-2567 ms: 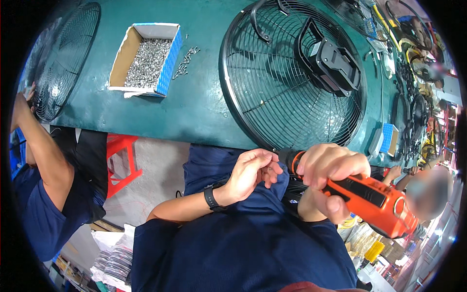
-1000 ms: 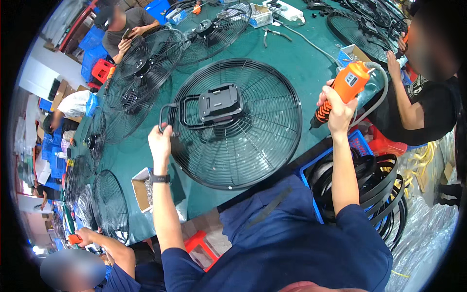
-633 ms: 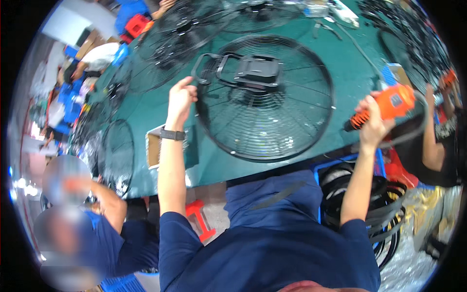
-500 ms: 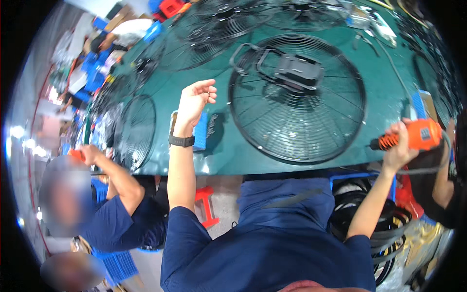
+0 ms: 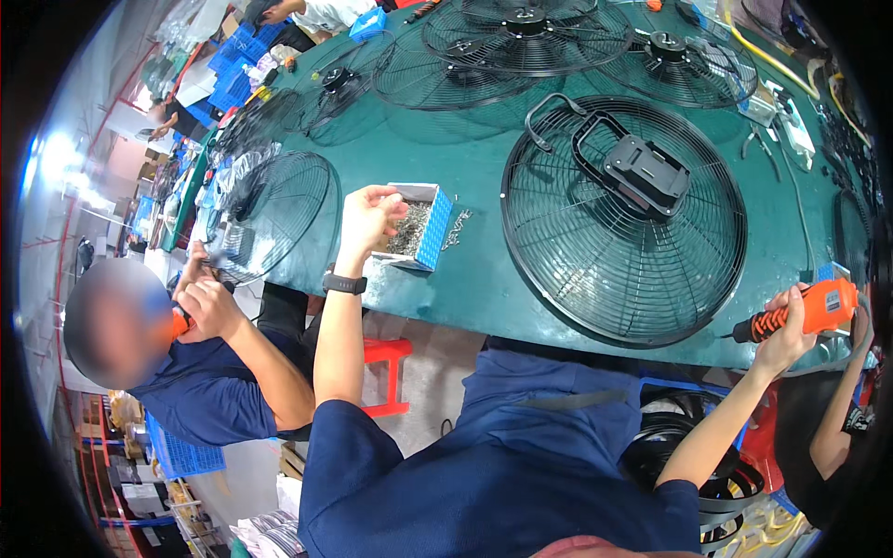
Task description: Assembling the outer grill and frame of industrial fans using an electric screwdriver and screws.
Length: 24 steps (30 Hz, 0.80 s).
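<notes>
My left hand (image 5: pixel 370 221), a dark watch on its wrist, hovers at a blue-and-white cardboard box (image 5: pixel 432 232) of small metal screws (image 5: pixel 406 230). Its fingers are curled together; whether a screw is between them is too small to tell. More loose screws (image 5: pixel 457 228) lie on the table just right of the box. My right hand (image 5: pixel 787 335) grips an orange electric screwdriver (image 5: pixel 826 305) with a black ribbed nose, its bit pointing left. Between the hands lies a round black wire fan guard (image 5: pixel 621 307), with a black plastic housing (image 5: pixel 648 175) and a bent tube bracket (image 5: pixel 534 132) on top.
More fan guards with motors (image 5: pixel 526 22) cover the far side of the green table (image 5: pixel 446 312). Pliers (image 5: pixel 763 149) and a cable lie at the right. A co-worker (image 5: pixel 223 372) sits close on the left beside a red stool (image 5: pixel 389 372); another person's arm (image 5: pixel 835 418) is at far right.
The view has shifted, bringing the box's screws into sight near my left hand. The screwdriver stays in my right hand. The left co-worker has brought both hands together by an orange tool.
</notes>
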Each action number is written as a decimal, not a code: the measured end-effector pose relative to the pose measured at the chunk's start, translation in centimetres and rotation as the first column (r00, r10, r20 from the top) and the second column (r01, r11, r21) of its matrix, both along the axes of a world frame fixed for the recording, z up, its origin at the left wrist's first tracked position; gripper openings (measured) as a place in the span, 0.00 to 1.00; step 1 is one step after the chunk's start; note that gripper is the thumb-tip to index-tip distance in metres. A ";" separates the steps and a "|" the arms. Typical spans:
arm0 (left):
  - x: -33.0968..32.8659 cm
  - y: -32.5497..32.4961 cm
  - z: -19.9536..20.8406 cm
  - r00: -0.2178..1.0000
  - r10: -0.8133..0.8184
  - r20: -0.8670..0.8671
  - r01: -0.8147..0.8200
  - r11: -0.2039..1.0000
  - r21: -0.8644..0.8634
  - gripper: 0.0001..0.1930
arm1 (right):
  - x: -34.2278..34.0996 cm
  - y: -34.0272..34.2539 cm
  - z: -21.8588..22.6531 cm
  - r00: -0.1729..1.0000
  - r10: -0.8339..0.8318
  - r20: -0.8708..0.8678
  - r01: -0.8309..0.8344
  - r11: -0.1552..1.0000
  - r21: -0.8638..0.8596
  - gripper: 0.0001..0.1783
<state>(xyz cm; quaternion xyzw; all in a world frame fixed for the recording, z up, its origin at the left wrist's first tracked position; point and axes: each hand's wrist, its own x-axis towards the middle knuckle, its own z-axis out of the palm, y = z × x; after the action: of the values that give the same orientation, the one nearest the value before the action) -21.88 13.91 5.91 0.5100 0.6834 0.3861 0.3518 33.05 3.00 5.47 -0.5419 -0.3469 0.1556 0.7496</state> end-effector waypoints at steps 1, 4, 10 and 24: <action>0.0 0.0 0.0 1.000 -0.020 0.005 0.020 1.000 -0.008 0.14 | -0.1 0.1 0.1 1.000 0.005 0.005 -0.005 1.000 0.005 0.11; -0.2 -0.2 0.3 0.998 -0.017 0.056 0.020 0.999 -0.045 0.12 | -0.3 0.1 0.1 1.000 -0.005 0.007 0.005 1.000 0.004 0.12; 0.1 -1.8 0.5 0.980 0.043 0.193 -0.051 0.998 0.035 0.11 | -0.3 -0.3 -0.2 0.999 -0.045 -0.015 0.046 0.997 0.055 0.12; 1.3 -2.4 -1.8 0.947 -0.097 0.307 -0.017 0.937 0.349 0.08 | -3.7 -6.5 -3.2 0.975 0.033 0.221 -0.115 0.923 0.366 0.16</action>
<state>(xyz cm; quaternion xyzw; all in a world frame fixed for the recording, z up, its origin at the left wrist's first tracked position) -20.55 11.51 4.11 0.5089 0.5279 0.5704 0.3703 29.31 -3.55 2.28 -0.3876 -0.4679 0.0563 0.7923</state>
